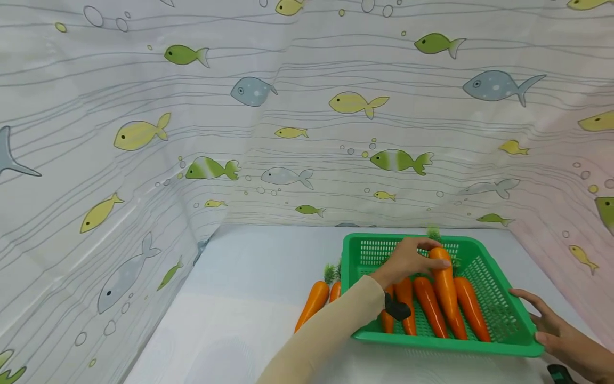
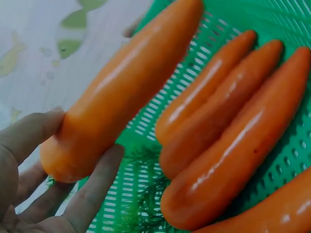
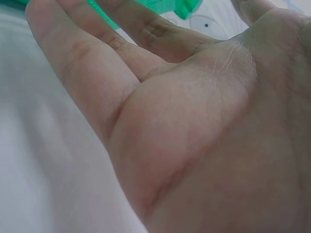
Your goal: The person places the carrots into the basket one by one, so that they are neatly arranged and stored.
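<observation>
My left hand pinches an orange carrot near its thick end, fingers and thumb on either side. Green leaves at that end show behind the fingers. In the left wrist view the carrot slants over the green plastic basket, its tip pointing up and right. Several more carrots lie side by side inside the basket, tips toward the front. At the basket's right side, my right hand grips the rim near the front corner. The right wrist view shows mostly its palm.
Left of the basket, a carrot with a leafy top lies on the white table, with another carrot partly hidden by my left arm. A fish-patterned sheet stands around the table's back and sides.
</observation>
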A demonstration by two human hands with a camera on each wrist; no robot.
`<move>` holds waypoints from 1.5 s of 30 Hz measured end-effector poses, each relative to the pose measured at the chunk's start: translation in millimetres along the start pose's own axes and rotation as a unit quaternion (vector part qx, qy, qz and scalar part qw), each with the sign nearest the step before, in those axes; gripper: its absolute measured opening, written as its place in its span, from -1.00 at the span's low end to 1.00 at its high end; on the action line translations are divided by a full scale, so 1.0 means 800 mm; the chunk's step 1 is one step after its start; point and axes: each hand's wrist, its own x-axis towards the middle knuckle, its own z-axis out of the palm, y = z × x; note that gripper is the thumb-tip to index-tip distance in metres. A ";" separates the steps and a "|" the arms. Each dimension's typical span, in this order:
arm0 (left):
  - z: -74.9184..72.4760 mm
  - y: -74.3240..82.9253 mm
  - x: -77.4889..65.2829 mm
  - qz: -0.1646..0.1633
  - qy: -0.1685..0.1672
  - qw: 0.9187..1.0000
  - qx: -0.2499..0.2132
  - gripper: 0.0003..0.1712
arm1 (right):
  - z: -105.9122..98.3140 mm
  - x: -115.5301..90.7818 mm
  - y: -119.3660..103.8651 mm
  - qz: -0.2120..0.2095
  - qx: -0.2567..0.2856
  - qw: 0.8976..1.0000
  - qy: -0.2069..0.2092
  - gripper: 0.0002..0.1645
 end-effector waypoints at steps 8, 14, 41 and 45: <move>0.028 -0.007 0.012 -0.027 0.003 1.000 -0.006 -0.62 | -0.001 -0.006 0.002 -0.031 -0.004 1.000 0.005 -0.18; 0.047 -0.017 0.015 -0.044 0.005 0.998 -0.033 -0.68 | 0.000 -0.006 0.001 -0.029 0.005 1.000 0.010 -0.18; 0.049 -0.017 0.019 -0.014 -0.109 0.983 0.148 -0.58 | 0.002 -0.003 0.004 -0.048 0.011 0.999 0.009 -0.17; 0.042 -0.004 0.015 -0.016 -0.118 0.989 0.087 -0.67 | 0.001 -0.004 0.005 -0.041 0.018 0.999 0.003 -0.19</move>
